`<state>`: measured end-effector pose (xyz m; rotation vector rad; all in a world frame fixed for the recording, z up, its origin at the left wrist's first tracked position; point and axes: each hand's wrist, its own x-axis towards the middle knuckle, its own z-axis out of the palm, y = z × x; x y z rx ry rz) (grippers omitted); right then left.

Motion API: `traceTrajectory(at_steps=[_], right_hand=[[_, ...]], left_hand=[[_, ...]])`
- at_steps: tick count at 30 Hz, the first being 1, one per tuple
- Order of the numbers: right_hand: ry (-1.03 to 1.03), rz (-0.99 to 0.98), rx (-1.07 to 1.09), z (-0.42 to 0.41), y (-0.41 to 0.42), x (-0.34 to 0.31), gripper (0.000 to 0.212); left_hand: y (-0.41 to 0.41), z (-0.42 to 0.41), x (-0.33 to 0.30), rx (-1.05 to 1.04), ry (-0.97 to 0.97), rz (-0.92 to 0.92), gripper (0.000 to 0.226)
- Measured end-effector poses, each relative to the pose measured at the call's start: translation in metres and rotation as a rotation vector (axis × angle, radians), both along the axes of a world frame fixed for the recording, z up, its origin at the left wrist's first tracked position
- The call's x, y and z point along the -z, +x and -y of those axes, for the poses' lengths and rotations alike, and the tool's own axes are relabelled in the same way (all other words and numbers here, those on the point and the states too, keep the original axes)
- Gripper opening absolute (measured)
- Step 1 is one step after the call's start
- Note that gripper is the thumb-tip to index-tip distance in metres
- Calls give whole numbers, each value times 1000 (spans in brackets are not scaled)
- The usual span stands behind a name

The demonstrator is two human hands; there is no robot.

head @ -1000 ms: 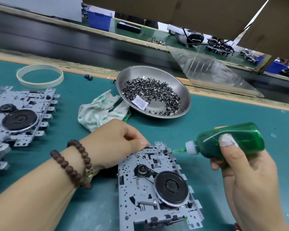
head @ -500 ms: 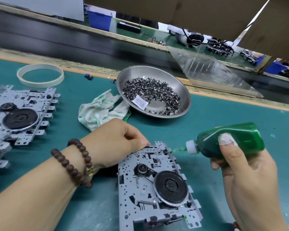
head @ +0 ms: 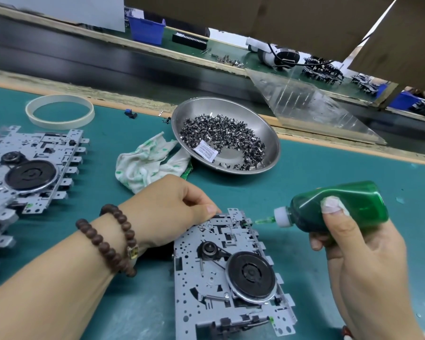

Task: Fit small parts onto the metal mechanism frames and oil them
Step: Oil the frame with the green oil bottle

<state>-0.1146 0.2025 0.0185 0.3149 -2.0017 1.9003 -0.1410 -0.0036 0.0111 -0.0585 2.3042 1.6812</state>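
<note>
My left hand [head: 172, 212] pinches the metal frame's [head: 228, 276] top corner on the worktop [head: 317, 173] while my right hand [head: 358, 261] grips the green oil bottle [head: 339, 207], nozzle at its edge.

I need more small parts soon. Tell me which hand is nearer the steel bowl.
Left. The left hand rests on the metal frame just below the steel bowl's near rim. The right hand, holding the green bottle, is further off to its lower right.

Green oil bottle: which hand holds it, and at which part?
The right hand grips the green oil bottle around its body, thumb on top; nozzle free.
</note>
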Motion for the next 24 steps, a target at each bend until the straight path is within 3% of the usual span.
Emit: traceTrajectory(at_steps=[20, 24], right_hand=[[-15, 38, 16, 2, 1, -2, 34], [-273, 175, 103, -3, -2, -6, 12]], left_hand=[[-1, 1, 3, 13, 6, -31, 24], [-1, -4, 0, 54, -87, -104, 21]])
